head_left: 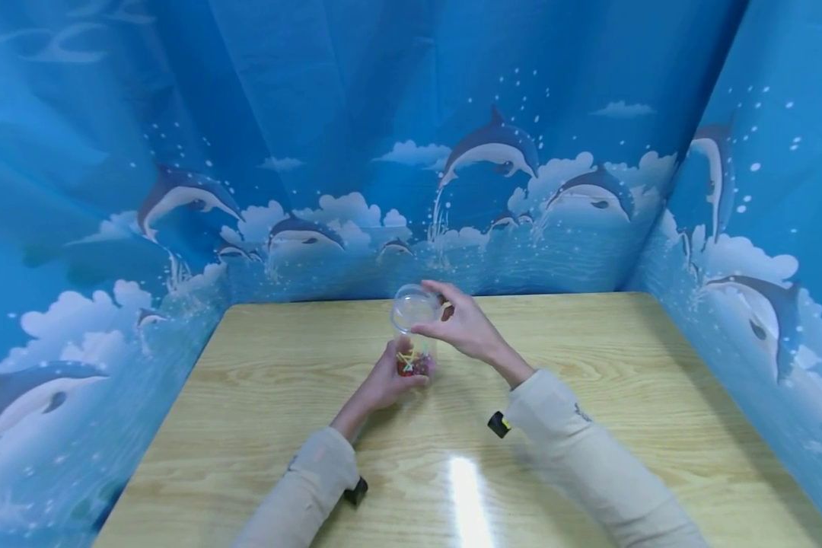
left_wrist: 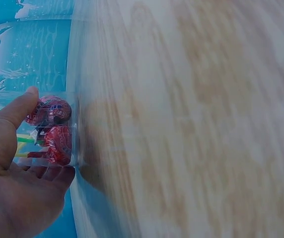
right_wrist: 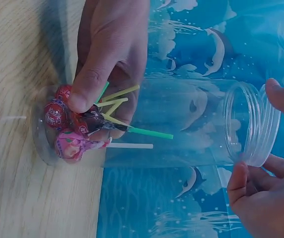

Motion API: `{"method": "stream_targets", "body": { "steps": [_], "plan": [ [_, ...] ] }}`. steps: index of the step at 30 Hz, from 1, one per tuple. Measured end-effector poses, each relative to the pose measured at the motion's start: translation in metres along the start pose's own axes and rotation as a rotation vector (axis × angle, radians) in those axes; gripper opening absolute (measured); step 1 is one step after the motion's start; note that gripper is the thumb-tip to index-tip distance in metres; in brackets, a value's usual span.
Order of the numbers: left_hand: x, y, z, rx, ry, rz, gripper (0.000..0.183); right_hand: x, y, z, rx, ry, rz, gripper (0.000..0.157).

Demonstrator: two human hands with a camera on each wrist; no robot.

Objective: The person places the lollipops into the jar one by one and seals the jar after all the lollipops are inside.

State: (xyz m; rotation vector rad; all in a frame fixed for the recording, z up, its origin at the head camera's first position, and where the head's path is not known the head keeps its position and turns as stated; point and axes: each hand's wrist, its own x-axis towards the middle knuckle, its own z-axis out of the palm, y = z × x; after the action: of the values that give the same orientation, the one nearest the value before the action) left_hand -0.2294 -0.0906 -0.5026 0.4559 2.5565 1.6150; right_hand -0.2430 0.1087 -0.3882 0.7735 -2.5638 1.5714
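A tall clear plastic jar stands on the table with several wrapped lollipops at its bottom. Their wrappers are red, pink and dark, and the green, yellow and white sticks point up toward the mouth. My left hand grips the jar low down, thumb on the near side and fingers curled round the back. At the top, my right hand pinches a clear round lid by its edge between thumb and fingers. In the right wrist view the lid sits tilted right at the jar's threaded mouth.
The jar is toward the back of a wood-grain table. Behind it and along the sides hangs a blue curtain printed with dolphins and clouds. A dark wrist device shows under the right sleeve, another under the left.
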Motion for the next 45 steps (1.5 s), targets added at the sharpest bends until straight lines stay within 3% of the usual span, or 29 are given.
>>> {"method": "stream_targets", "body": {
  "steps": [8, 14, 22, 33, 40, 43, 45],
  "plan": [
    [0.0, 0.001, -0.001, 0.057, -0.014, -0.033, 0.084, 0.002, -0.001, 0.008, -0.148, 0.009, -0.031, 0.083],
    [-0.001, -0.001, -0.001, 0.084, -0.013, 0.0, 0.085, 0.002, -0.001, 0.009, -0.174, 0.002, -0.056, 0.082],
    [-0.001, -0.001, -0.001, 0.095, -0.018, -0.039, 0.087, 0.001, 0.0, 0.01, -0.142, -0.014, 0.031, 0.08],
    [0.0, 0.0, 0.0, 0.09, -0.013, -0.02, 0.084, -0.017, 0.0, 0.024, -0.069, 0.197, 0.0, 0.068],
    [0.001, 0.001, 0.0, 0.06, -0.003, -0.011, 0.083, -0.031, 0.0, 0.023, -0.051, 0.384, -0.125, 0.031],
    [0.002, 0.0, -0.001, 0.059, -0.006, -0.011, 0.083, -0.032, 0.0, 0.018, -0.032, 0.392, -0.143, 0.023],
    [0.003, 0.0, -0.001, 0.063, -0.011, -0.007, 0.083, -0.029, 0.002, 0.014, -0.009, 0.348, -0.127, 0.029]
  ]
}}
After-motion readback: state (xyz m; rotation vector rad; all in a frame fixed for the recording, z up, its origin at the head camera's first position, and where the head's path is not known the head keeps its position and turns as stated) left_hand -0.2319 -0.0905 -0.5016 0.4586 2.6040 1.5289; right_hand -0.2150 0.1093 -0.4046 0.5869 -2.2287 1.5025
